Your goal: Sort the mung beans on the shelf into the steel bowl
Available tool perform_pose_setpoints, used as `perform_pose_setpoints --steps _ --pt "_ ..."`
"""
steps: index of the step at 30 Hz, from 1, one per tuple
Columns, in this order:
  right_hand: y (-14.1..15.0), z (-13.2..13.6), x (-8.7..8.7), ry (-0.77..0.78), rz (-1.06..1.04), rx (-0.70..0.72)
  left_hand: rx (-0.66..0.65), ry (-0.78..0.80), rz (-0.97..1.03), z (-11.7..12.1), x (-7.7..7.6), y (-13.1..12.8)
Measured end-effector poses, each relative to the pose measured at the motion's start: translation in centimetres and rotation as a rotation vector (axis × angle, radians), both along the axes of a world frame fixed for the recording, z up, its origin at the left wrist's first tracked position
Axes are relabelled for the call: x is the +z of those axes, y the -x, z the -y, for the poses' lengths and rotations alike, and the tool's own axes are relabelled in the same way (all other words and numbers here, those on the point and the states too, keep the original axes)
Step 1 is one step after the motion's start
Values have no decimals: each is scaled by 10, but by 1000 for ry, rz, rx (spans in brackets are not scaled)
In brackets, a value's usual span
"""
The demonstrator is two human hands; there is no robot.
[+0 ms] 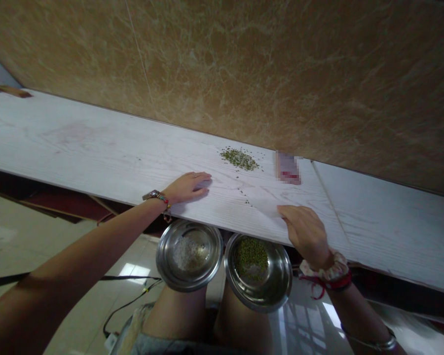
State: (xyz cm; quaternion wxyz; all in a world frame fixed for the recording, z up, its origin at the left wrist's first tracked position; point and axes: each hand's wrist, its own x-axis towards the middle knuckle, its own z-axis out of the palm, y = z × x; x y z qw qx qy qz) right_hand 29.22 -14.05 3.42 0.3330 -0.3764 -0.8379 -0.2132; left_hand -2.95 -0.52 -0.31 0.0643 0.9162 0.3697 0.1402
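Resting palm down on the white board [103, 148], your left hand [188, 187] is released, fingers stretched out, nothing visible in it. Your right hand [305, 231] is over the near edge of the board, fingers bent and bunched toward the thumb; can't tell if you pinch anything.

Mixed pile [240, 159] of green beans and pale grains sits on the board, beyond both hands: ahead and right of your left, ahead and left of your right, touching neither. Stray beans [246, 201] trail from it toward you, between your hands.

Two metal bowls over your lap, below board level. Left bowl [166, 255] is on the near side of your left hand, pale grains [187, 252] inside. Right bowl [277, 278] is nearer you and left of your right hand, green beans [250, 254] inside, mostly toward its left side. Pixelated item [289, 168] lies ahead of your right hand, right of the pile; unreadable.
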Motion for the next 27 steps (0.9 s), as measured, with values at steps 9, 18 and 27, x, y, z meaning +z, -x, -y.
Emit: perform_pose_setpoints --steps 9,18,27 --pt "7 -3 1 -14 85 15 27 24 -22 2 3 -1" --pt "10 2 3 -29 31 -8 28 5 -13 1 2 -1" --pt "20 -6 3 -37 79 -56 29 7 -12 -1 0 0"
